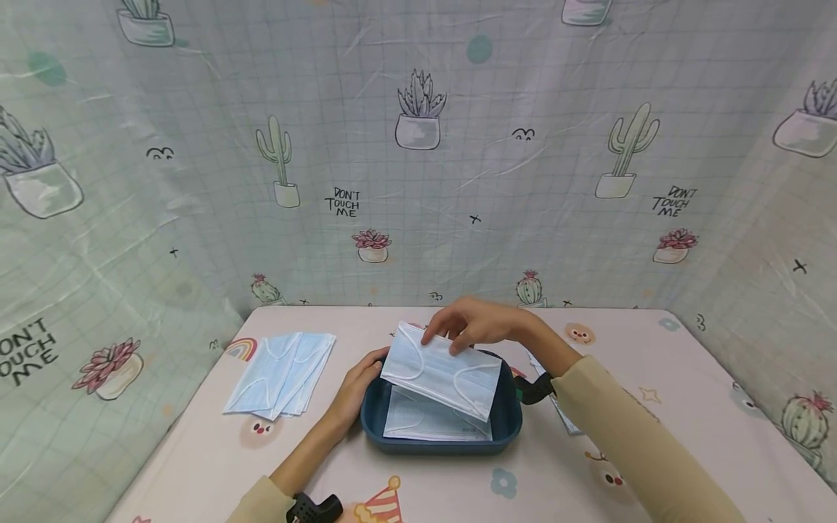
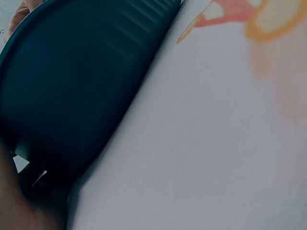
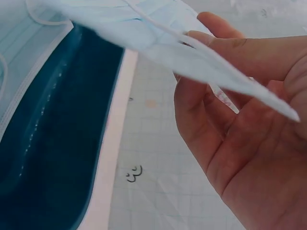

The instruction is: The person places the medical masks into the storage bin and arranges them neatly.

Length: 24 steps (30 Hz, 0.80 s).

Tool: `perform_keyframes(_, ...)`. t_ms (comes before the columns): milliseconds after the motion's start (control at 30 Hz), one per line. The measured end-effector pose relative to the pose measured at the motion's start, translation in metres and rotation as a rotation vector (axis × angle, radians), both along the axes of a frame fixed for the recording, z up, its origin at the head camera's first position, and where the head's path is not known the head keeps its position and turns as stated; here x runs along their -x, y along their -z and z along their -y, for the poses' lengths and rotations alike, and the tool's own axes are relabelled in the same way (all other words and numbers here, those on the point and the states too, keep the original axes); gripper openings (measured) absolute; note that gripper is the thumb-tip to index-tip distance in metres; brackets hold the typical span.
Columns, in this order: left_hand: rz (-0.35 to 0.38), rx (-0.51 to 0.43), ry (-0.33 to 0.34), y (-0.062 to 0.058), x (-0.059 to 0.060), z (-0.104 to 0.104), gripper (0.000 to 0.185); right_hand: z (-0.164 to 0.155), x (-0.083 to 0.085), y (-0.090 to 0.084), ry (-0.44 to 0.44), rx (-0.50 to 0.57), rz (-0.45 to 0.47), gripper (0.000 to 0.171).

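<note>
A dark blue plastic bin stands on the table with light blue face masks lying inside. My left hand holds the bin's left side near the rim; in the left wrist view it sits against the outer wall, its fingers mostly in shadow. Above the bin, my right hand pinches a face mask by its far edge, tilting it over the others. The right wrist view shows this mask between the thumb and fingers, with its white ear loop hanging along it.
A fanned pile of face masks lies on the table to the left of the bin. Another flat item lies to the right, partly hidden under the right forearm. Behind the patterned table hangs a cactus-print curtain.
</note>
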<state>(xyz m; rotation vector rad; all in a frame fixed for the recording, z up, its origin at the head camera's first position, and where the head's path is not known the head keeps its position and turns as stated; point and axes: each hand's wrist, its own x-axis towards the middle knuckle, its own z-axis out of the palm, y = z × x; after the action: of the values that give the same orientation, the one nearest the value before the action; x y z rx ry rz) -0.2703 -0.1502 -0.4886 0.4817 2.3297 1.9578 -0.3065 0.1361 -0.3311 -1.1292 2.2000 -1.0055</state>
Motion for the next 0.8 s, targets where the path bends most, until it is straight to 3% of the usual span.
perform_keyframes(467,0.011,-0.004,0.01,-0.002,0.0,0.001,0.042,0.017,0.006,0.022,-0.083,-0.032,0.167,0.042)
perform_keyframes(800,0.004,-0.012,0.033,-0.001,0.003,0.001,0.042,0.022,0.007,0.032,-0.131,-0.083,0.192,0.042)
